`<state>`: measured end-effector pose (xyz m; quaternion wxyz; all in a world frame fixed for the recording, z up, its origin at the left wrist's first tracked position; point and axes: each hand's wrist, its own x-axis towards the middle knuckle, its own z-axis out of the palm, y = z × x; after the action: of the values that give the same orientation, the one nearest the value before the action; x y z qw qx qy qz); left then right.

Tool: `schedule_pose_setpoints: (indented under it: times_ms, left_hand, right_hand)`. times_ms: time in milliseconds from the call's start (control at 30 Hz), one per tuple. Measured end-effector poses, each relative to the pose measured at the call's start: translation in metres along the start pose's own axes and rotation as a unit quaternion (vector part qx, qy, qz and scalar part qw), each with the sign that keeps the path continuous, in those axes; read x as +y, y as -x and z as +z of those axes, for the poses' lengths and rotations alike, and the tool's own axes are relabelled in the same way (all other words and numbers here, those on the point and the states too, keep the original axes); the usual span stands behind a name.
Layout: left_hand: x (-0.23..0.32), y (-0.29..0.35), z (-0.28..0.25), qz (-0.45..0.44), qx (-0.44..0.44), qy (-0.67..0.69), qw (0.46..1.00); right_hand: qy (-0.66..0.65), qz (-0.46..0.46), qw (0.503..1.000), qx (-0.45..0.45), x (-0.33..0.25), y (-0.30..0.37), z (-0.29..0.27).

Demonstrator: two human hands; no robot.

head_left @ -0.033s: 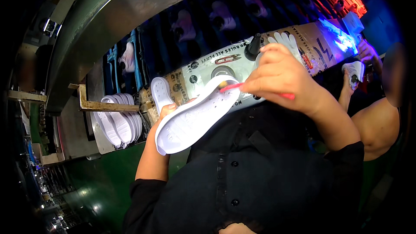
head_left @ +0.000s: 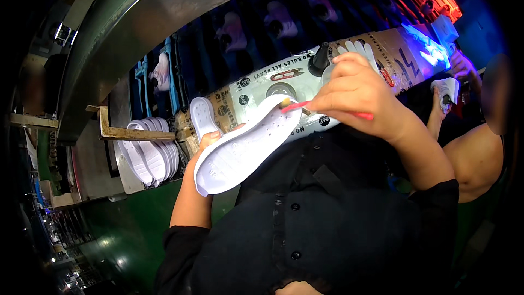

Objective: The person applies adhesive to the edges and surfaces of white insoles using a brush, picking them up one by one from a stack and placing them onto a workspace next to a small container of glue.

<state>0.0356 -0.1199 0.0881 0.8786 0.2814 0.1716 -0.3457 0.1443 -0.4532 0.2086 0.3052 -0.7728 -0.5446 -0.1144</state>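
A pale white shoe sole [head_left: 245,145] is held tilted in front of my chest, its hollow side up and dotted with small holes. My left hand [head_left: 210,141] grips it from beneath at its left edge, most of the fingers hidden behind it. Pinched in my right hand [head_left: 355,90] is a brush with a red handle [head_left: 299,106]. Its bristles touch the inside of the rim at the sole's far end. Another white sole [head_left: 202,114] lies on the bench just beyond my left hand.
A stack of white soles [head_left: 150,150] stands at the left beside a metal bracket [head_left: 134,133]. Behind the held sole are a round container [head_left: 283,89], a black cone-shaped object [head_left: 321,61] and a white glove [head_left: 357,50]. Shoes [head_left: 281,22] ride a dark conveyor; a co-worker's hand holds a shoe [head_left: 445,90].
The brush tip has shifted slightly along the inner rim at the sole's far end. The sole has moved a touch to the left; both grips are the same.
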Motion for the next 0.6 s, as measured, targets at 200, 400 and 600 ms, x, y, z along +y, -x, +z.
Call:
schedule_pose_setpoints:
  times_ms: [200, 400, 600]
  left_hand:
    - [0.000, 0.009, 0.015, 0.048, -0.021, 0.025, 0.998]
    - [0.006, -0.014, 0.025, 0.099, -0.038, -0.065, 0.992]
    - [0.010, -0.024, 0.018, 0.217, -0.001, -0.116, 0.969]
  right_hand:
    - [-0.095, 0.164, 0.982, 0.012, -0.004, 0.035, 0.035]
    - [-0.165, 0.129, 0.975, 0.079, -0.035, 0.034, 0.068]
    - [-0.185, 0.118, 0.971, 0.093, -0.042, 0.034, 0.067]
